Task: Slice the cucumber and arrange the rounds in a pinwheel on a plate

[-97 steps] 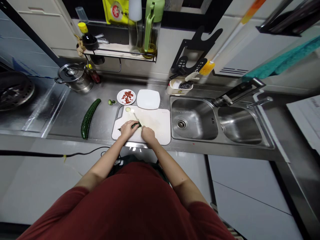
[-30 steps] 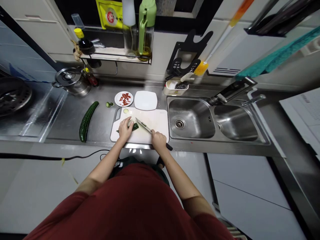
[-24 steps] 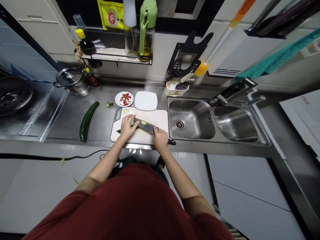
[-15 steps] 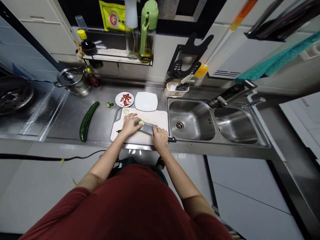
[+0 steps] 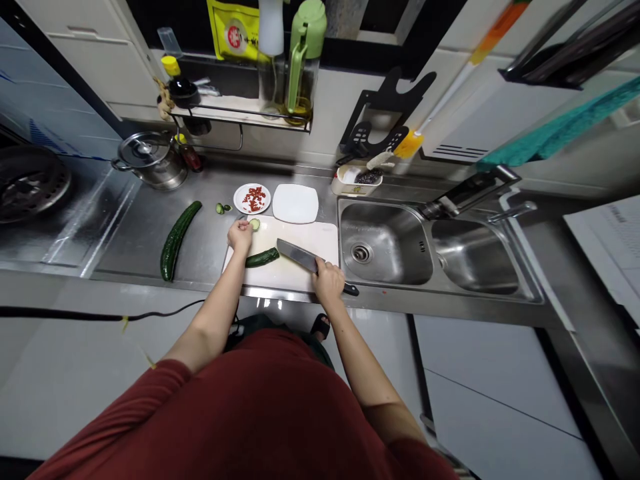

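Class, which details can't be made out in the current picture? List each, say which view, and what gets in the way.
Left hand: head view; too small to tell whether it grips anything.
Cut cucumber: head view; left end hidden by the left forearm.
Knife: head view; part of its handle covered by the right hand.
Pot: head view; inside hidden by its lid.
Yellow packet: head view; top cut off by the upper edge.
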Demonstrator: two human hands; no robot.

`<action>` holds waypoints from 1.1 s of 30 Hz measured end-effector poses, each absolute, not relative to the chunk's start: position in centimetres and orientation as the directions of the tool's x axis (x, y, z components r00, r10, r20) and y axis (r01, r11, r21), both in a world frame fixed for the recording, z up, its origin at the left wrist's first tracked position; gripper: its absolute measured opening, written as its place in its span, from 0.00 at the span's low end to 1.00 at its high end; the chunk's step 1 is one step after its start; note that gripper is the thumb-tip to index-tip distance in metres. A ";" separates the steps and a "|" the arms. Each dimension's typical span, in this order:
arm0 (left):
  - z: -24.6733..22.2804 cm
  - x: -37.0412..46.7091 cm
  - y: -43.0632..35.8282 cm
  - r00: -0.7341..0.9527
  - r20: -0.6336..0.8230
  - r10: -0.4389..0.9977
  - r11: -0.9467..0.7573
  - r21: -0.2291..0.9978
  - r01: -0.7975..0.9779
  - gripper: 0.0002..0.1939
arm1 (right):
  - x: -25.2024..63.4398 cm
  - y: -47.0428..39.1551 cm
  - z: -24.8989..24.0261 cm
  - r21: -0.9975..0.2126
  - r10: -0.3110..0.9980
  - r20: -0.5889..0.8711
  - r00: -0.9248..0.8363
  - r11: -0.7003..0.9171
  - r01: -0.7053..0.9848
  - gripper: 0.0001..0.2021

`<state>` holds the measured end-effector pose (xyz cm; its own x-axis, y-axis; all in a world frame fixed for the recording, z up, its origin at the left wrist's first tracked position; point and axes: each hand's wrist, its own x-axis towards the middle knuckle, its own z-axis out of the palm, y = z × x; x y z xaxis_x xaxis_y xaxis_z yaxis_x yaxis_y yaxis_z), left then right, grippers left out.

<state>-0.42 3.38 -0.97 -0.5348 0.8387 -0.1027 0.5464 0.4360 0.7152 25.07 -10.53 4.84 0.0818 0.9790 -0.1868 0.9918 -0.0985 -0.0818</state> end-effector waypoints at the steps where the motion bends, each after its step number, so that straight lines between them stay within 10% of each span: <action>1: -1.0 -0.5 3.7 -0.557 -0.112 0.823 0.463 0.701 0.542 0.11 | 25.1 -10.5 4.8 -0.086 0.979 -0.187 0.085 -0.103 0.991 0.23; 33: 0.2 0.8 4.3 -0.550 -0.015 0.835 0.459 0.570 0.681 0.08 | 25.1 -10.6 4.9 -0.133 0.966 -0.232 0.116 -0.149 0.980 0.23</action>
<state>0.76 4.29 0.19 -0.5500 0.8350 -0.0148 0.6815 0.4590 0.5700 25.10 -10.59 4.87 0.1156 0.9658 -0.2323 0.9799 -0.1492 -0.1326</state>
